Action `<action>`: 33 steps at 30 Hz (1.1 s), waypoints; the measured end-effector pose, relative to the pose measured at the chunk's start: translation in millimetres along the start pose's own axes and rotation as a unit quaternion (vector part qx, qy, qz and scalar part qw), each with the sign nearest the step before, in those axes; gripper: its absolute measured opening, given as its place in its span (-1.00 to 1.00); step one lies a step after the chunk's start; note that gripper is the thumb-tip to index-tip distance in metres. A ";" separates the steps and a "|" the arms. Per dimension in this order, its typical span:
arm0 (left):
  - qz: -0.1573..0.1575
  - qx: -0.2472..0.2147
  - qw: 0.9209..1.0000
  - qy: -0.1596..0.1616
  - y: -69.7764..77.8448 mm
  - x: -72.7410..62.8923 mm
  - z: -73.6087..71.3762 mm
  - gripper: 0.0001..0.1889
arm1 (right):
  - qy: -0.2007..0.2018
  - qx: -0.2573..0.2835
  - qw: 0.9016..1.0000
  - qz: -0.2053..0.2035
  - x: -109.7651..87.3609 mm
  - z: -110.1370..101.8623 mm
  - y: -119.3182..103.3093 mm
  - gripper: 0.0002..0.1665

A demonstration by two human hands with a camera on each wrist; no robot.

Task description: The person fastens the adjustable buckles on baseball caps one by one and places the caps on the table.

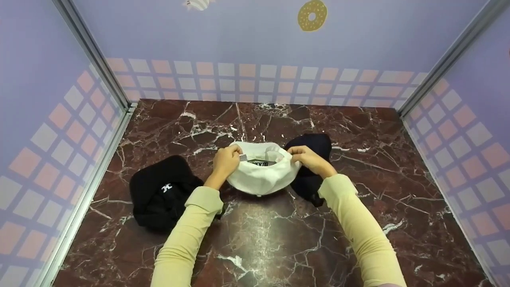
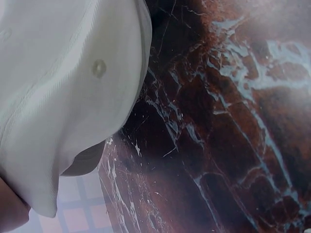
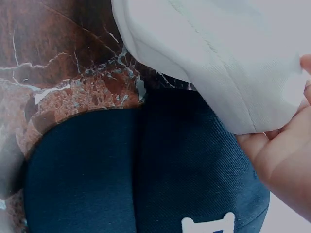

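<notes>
A white cap (image 1: 259, 179) is held between both hands near the middle of the table, its opening turned up and a label with dark lettering showing inside. My left hand (image 1: 226, 161) pinches the left side of its rim. On the opposite side, my right hand (image 1: 311, 158) grips the edge with thumb and fingers. The left wrist view shows the white crown (image 2: 82, 82) with a stitched eyelet, and only a bit of the hand at the lower left corner. In the right wrist view, the hand (image 3: 286, 150) holds the white fabric (image 3: 223, 63) above a navy cap (image 3: 189, 155).
A black cap (image 1: 157, 191) with a small white emblem lies at the left of the marble-patterned table (image 1: 263, 247). The navy cap lies partly behind the right hand. Patterned panels (image 1: 259, 36) enclose the back and both sides.
</notes>
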State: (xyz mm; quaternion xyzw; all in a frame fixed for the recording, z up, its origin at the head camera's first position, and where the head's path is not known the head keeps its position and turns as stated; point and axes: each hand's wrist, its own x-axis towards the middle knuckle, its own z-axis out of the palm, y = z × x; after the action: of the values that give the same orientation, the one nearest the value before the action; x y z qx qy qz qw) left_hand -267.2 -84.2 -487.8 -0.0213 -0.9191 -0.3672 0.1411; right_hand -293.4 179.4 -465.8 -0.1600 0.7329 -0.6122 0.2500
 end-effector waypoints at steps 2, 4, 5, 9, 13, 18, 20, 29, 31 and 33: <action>-0.001 0.001 1.000 -0.004 0.8 0.3 -0.1 -0.81 | 0.012 0.007 1.000 0.007 1.9 -0.5 3.1 -0.85; -0.001 0.000 1.000 -0.009 1.6 0.6 -0.4 -0.80 | 0.027 0.000 0.999 0.018 3.2 -0.1 3.9 -0.84; 0.000 0.000 1.000 -0.011 2.0 0.6 -0.6 -0.80 | 0.036 -0.010 0.999 0.025 3.7 0.6 3.3 -0.74; 0.003 0.003 1.000 -0.020 4.0 0.5 -1.2 -0.80 | 0.075 -0.064 0.994 0.048 6.4 3.5 -1.6 -0.44; 0.015 0.005 0.999 -0.032 6.4 0.4 -1.5 -0.81 | 0.109 -0.105 0.986 0.065 11.4 6.7 -9.3 -0.46; 0.026 0.009 0.999 -0.043 9.5 0.0 -2.5 -0.80 | 0.115 -0.142 0.980 0.081 17.2 11.5 -20.5 -0.43; 0.028 0.009 0.999 -0.045 10.5 -0.7 -3.0 -0.80 | 0.105 -0.165 0.977 0.080 18.8 14.7 -23.7 -0.43; 0.043 0.002 0.998 -0.056 14.6 -2.5 -3.4 -0.78 | 0.060 -0.182 0.980 0.055 24.6 31.3 -28.2 -0.71; 0.045 0.002 0.997 -0.058 15.5 -2.8 -3.4 -0.78 | 0.056 -0.182 0.980 0.053 25.1 33.5 -28.7 -0.77; 0.047 0.005 0.997 -0.061 16.2 -3.2 -3.4 -0.77 | 0.053 -0.169 0.983 0.050 25.2 34.8 -28.8 -0.79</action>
State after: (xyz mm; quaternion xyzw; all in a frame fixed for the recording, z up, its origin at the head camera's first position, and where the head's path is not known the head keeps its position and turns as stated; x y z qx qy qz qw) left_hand -261.0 -74.5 -475.4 -0.0861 -0.9257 -0.3538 0.1022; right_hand -296.6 131.6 -446.3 -0.1299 0.8454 -0.4736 0.2103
